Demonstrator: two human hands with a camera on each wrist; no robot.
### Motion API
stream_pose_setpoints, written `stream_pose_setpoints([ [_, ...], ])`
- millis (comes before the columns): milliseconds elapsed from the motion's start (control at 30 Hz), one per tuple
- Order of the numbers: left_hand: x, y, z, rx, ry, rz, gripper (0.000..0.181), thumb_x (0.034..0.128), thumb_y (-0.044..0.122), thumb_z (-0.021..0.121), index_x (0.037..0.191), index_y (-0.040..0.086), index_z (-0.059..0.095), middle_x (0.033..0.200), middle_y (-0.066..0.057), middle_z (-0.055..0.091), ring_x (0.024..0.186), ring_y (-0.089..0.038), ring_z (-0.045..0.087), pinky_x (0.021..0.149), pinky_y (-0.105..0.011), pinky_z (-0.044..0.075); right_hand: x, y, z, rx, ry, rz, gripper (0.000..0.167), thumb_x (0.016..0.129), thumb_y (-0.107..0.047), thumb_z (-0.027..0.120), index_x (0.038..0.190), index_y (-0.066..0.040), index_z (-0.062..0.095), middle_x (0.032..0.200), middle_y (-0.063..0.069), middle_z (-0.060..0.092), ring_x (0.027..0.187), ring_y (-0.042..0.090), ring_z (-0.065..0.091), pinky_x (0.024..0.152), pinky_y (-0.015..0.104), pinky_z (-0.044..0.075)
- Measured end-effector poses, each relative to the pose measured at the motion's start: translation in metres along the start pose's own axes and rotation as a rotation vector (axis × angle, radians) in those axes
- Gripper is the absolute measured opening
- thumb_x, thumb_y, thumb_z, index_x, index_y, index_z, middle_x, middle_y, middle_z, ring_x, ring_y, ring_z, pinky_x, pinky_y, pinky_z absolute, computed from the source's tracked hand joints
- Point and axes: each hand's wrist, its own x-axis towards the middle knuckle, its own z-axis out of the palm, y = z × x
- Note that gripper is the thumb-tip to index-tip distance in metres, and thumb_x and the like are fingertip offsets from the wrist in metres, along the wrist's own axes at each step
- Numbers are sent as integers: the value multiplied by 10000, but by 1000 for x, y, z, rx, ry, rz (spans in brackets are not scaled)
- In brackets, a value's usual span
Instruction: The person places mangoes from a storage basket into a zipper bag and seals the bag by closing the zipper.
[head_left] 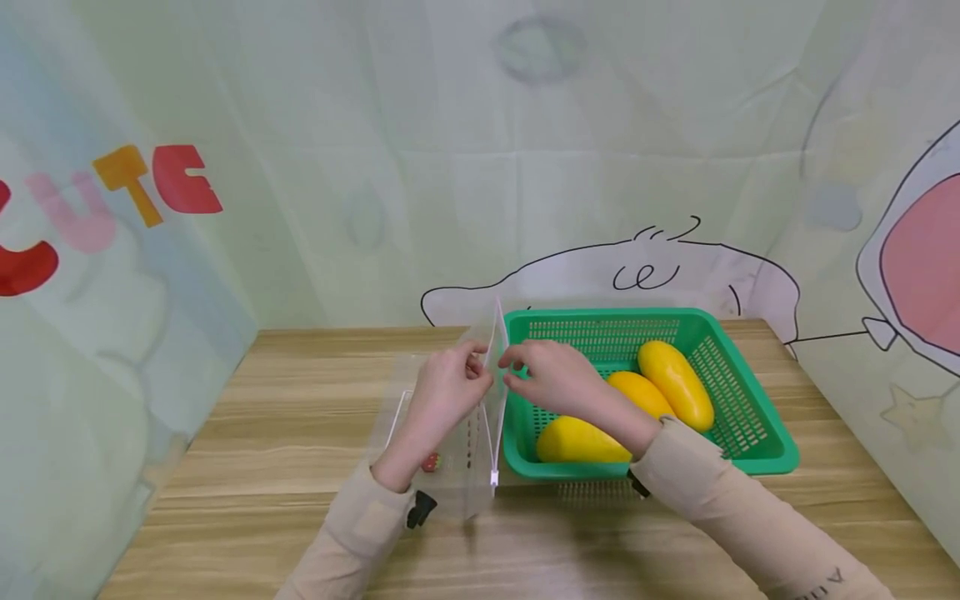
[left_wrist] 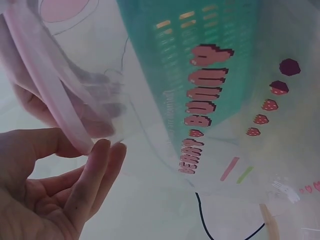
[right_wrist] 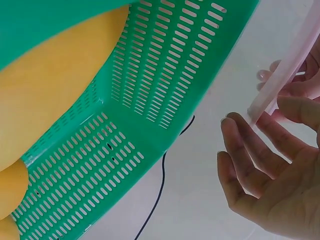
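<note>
A clear plastic zip bag (head_left: 453,479) with printed strawberries and a pink zip strip (left_wrist: 47,75) stands on edge left of the basket. A white slider (head_left: 494,477) is at the strip's near end. My left hand (head_left: 447,385) pinches the bag's edge by the strip between thumb and fingertips, as the left wrist view shows (left_wrist: 65,185). Across the strip, my right hand (head_left: 558,377) has its fingers spread and loosely bent. Its fingertips (right_wrist: 234,122) are close to the strip's far end; whether they touch it is hard to tell.
A green slotted basket (head_left: 757,383) sits right of the bag on the wooden table (head_left: 300,417). Inside lie three yellow oblong fruits (head_left: 677,385), partly behind my right forearm. A printed cloth (head_left: 360,167) hangs behind and at both sides.
</note>
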Motion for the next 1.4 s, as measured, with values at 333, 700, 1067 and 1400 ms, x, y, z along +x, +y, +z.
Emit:
stream_pose_setpoints([
  [333,2,-3,-5,45,4,-4,190,812,74,640,996,62,685,820,-54,704,693,-153,620,570,-216,486,3,2,1,28,-1,9,244,893,-202,652,1076,-53,717,993,59,734,779,152,628,686,245,551],
  [700,5,-6,-17,166,35,94,132,766,38,641,897,44,662,716,-42,672,559,-139,550,471,-213,395,4,4,-1,45,24,24,269,865,-197,688,1076,-31,711,973,73,728,609,108,558,561,187,496],
  [1067,10,-4,-30,247,55,141,126,786,15,591,901,32,639,696,-71,643,543,-190,538,432,-224,408,5,7,-5,58,53,27,236,854,-159,687,1049,-29,715,948,66,720,639,129,550,580,203,488],
  [1400,14,-2,-39,286,121,273,182,734,-66,575,885,-15,663,725,-101,653,608,-198,555,533,-279,456,5,11,-10,47,47,47,240,842,-90,654,1066,-20,705,982,88,724,755,169,615,690,274,560],
])
